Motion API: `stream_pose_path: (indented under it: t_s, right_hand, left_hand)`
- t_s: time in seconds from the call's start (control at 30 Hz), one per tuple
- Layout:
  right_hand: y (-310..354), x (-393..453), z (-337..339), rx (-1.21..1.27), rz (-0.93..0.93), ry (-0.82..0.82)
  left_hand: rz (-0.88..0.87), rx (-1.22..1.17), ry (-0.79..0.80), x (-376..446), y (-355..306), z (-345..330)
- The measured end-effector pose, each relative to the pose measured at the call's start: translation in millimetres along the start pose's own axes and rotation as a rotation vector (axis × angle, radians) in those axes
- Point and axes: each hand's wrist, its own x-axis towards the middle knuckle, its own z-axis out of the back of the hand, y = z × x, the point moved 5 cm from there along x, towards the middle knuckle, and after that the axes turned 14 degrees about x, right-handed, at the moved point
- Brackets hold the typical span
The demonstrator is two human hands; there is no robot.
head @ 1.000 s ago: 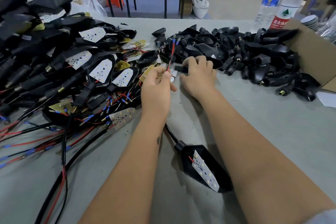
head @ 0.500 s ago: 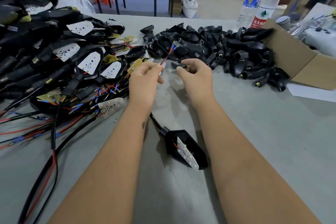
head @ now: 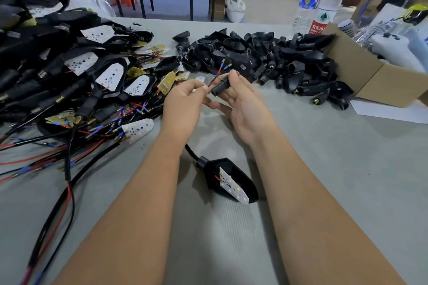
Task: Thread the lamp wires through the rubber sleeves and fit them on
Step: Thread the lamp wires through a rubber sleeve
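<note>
My left hand (head: 185,104) pinches the red and black lamp wires (head: 219,71) just below their blue-collared metal tips, which point up and away. Beside it my right hand (head: 243,102) holds a black rubber sleeve (head: 220,87) between thumb and fingers, its near end close to the wires. The wires' black cable runs down under my left wrist to a black lamp housing (head: 229,178) with a white LED board, lying on the grey table between my forearms.
A heap of wired lamp housings (head: 69,71) fills the left of the table, loose cables trailing toward me. A pile of black rubber sleeves (head: 266,58) lies beyond my hands. A cardboard box (head: 375,76) and two water bottles (head: 324,2) stand at the right.
My right hand picked a rubber sleeve from the pile and brought it back to the wires. Both hands drew slightly toward me and turned inward.
</note>
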Motion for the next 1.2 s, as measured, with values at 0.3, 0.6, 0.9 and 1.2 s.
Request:
stream_pose_path:
  t_s: [0.3, 0.6, 0.9, 1.2]
  right_hand:
    - [-4.1, 0.7, 1.9, -0.090, 0.070, -0.063]
    - [-4.5, 2.0, 3.9, -0.094, 0.075, -0.086]
    - [-2.8, -1.5, 3.1, -0.084, 0.059, -0.101]
    - [-2.5, 0.2, 4.2, -0.049, 0.042, -0.098]
  left_hand:
    - [-0.005, 0.055, 0.005, -1.5, -0.9, -3.2]
    - [-0.015, 0.081, 0.113, 1.0, 3.9, -7.8]
    - [0.070, -0.007, -0.022, 4.5, 7.9, -1.1]
    - [0.078, -0.066, -0.001, 8.9, 10.0, 1.6]
